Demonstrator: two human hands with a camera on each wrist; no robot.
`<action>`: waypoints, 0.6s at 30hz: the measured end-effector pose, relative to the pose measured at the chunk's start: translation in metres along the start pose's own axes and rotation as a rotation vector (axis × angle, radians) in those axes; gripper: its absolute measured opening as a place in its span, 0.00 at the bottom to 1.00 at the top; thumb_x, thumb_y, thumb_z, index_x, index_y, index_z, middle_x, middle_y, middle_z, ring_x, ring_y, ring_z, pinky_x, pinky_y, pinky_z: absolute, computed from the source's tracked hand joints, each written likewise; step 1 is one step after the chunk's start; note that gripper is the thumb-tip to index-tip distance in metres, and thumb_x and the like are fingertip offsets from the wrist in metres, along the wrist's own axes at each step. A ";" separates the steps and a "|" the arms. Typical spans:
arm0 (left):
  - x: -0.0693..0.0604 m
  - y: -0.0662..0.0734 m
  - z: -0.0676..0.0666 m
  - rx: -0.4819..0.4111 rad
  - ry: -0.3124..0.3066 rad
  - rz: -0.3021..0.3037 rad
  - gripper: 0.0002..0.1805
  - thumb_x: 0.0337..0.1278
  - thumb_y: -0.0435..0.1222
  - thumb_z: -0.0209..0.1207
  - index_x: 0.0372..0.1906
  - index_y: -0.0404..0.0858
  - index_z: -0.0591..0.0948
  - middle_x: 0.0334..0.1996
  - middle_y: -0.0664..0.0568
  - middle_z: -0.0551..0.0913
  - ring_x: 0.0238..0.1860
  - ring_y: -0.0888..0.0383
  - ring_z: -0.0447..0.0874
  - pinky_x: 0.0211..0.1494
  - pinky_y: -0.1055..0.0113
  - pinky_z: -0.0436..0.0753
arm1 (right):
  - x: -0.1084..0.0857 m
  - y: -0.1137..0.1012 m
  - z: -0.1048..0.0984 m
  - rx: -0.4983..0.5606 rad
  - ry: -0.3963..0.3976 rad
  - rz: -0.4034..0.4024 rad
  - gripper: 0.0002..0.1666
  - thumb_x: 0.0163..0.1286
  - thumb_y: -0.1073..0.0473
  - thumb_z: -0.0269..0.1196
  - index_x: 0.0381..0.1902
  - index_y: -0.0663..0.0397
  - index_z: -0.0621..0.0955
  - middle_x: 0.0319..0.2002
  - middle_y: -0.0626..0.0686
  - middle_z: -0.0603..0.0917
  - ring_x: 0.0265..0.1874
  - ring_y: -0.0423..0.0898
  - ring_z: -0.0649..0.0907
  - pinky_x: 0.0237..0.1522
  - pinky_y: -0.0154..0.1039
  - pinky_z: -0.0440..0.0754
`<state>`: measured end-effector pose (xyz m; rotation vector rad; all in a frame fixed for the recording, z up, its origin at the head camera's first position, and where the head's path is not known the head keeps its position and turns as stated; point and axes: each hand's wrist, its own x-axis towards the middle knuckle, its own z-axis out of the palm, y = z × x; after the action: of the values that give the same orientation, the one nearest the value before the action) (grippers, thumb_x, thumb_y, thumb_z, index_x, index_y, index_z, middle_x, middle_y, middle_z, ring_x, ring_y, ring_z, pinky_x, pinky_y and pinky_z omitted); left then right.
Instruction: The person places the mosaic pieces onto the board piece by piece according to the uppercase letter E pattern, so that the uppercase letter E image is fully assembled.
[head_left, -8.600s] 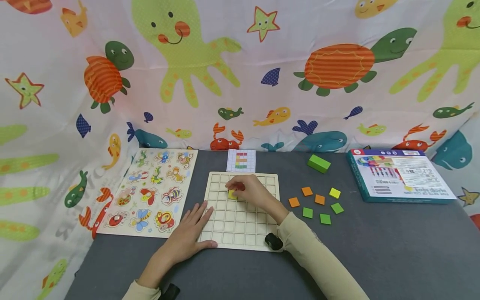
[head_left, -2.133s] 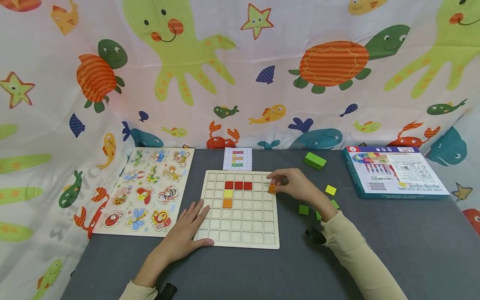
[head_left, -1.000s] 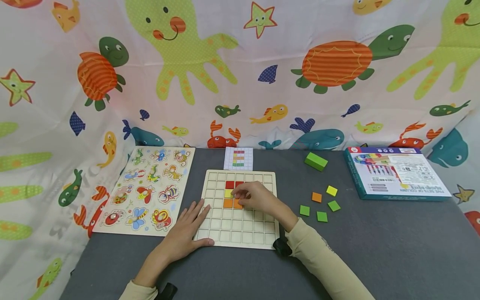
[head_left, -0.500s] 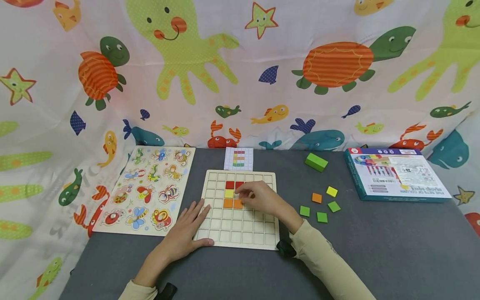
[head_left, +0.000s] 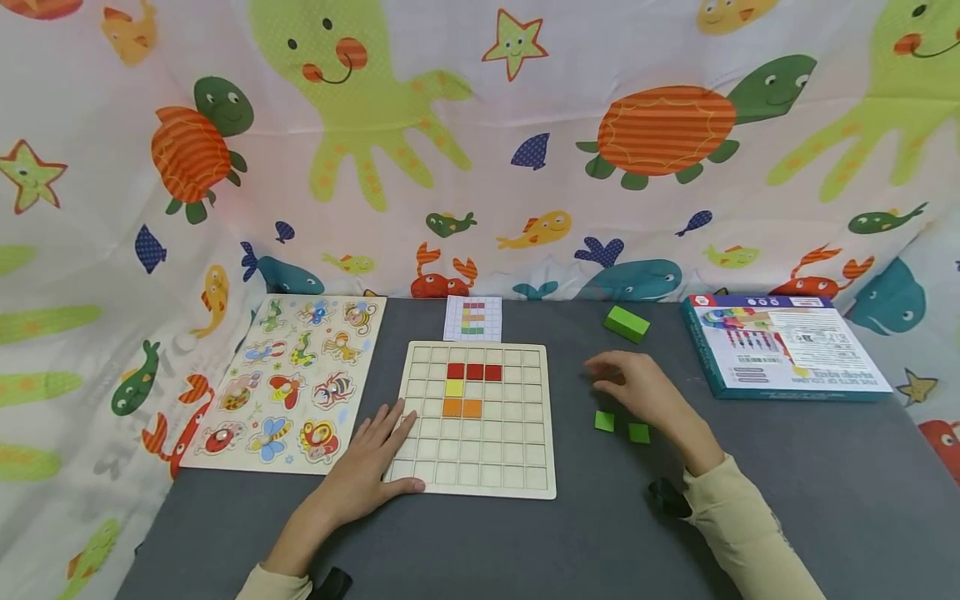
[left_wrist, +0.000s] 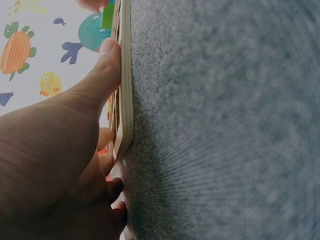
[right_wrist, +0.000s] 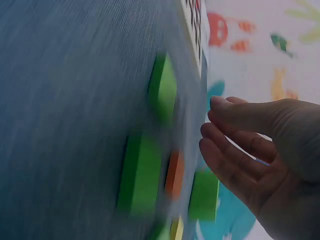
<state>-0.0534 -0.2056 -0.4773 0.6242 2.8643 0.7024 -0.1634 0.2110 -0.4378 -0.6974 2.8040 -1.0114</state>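
A pale wooden grid board (head_left: 476,475) lies mid-table. In its cells sit a row of red tiles (head_left: 475,372), one yellow tile (head_left: 454,388) and two orange tiles (head_left: 472,408). My left hand (head_left: 365,461) rests with spread fingers on the board's left side, its thumb (left_wrist: 107,70) at the near edge. Right of the board, my right hand (head_left: 645,392) hovers over loose tiles, fingers loosely bent and nothing between them. Two loose green tiles (head_left: 639,433) show below it. The right wrist view also has an orange tile (right_wrist: 174,175) and a bit of yellow tile (right_wrist: 176,231).
A gridded pattern card (head_left: 473,319) lies behind the board. To the left is a picture puzzle board (head_left: 288,392). A green block (head_left: 627,324) stands back right, beside a flat teal-edged box (head_left: 795,350). A printed cloth (head_left: 480,167) hangs along the back.
My right hand set orange tiles in the board, let go of the second and moved right to the loose tiles. My left hand has stayed on the board.
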 end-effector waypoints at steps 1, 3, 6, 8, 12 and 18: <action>-0.001 0.000 0.000 -0.002 0.007 0.000 0.53 0.53 0.60 0.63 0.77 0.40 0.55 0.78 0.43 0.47 0.77 0.39 0.43 0.75 0.41 0.48 | -0.005 0.005 -0.004 -0.014 0.006 0.011 0.17 0.63 0.71 0.66 0.52 0.65 0.83 0.44 0.60 0.86 0.42 0.55 0.85 0.44 0.51 0.85; -0.005 -0.001 0.000 -0.009 0.014 -0.005 0.53 0.52 0.60 0.64 0.77 0.40 0.56 0.78 0.42 0.48 0.77 0.39 0.43 0.75 0.40 0.48 | -0.012 0.013 -0.010 -0.022 0.003 0.020 0.18 0.64 0.72 0.65 0.52 0.66 0.82 0.44 0.61 0.86 0.43 0.56 0.85 0.44 0.53 0.84; -0.009 0.000 -0.001 -0.027 0.009 -0.019 0.53 0.52 0.59 0.64 0.77 0.39 0.56 0.78 0.42 0.48 0.76 0.38 0.44 0.74 0.39 0.48 | -0.022 0.022 -0.015 -0.014 -0.005 0.031 0.18 0.64 0.72 0.65 0.52 0.66 0.82 0.45 0.60 0.86 0.44 0.56 0.84 0.45 0.53 0.84; -0.010 0.001 -0.001 -0.029 0.006 -0.021 0.53 0.52 0.59 0.64 0.77 0.39 0.56 0.78 0.42 0.48 0.76 0.38 0.44 0.74 0.39 0.48 | -0.027 0.026 -0.016 -0.008 -0.005 0.037 0.18 0.63 0.72 0.65 0.52 0.65 0.83 0.45 0.60 0.86 0.44 0.55 0.84 0.45 0.51 0.85; -0.005 0.002 -0.001 -0.015 0.014 -0.002 0.53 0.52 0.59 0.64 0.77 0.39 0.56 0.78 0.42 0.49 0.76 0.38 0.44 0.74 0.40 0.48 | -0.033 0.032 -0.015 -0.005 0.015 0.051 0.18 0.61 0.73 0.67 0.51 0.65 0.83 0.44 0.60 0.86 0.43 0.55 0.85 0.41 0.46 0.86; -0.001 0.001 -0.001 -0.007 0.003 -0.001 0.54 0.51 0.59 0.65 0.77 0.38 0.56 0.78 0.42 0.48 0.77 0.39 0.43 0.75 0.41 0.48 | -0.034 0.034 -0.013 -0.015 0.043 0.037 0.18 0.60 0.74 0.68 0.49 0.64 0.84 0.42 0.58 0.87 0.40 0.53 0.86 0.39 0.46 0.86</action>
<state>-0.0526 -0.2054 -0.4753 0.6211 2.8639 0.7135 -0.1490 0.2564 -0.4515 -0.6304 2.8530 -1.0114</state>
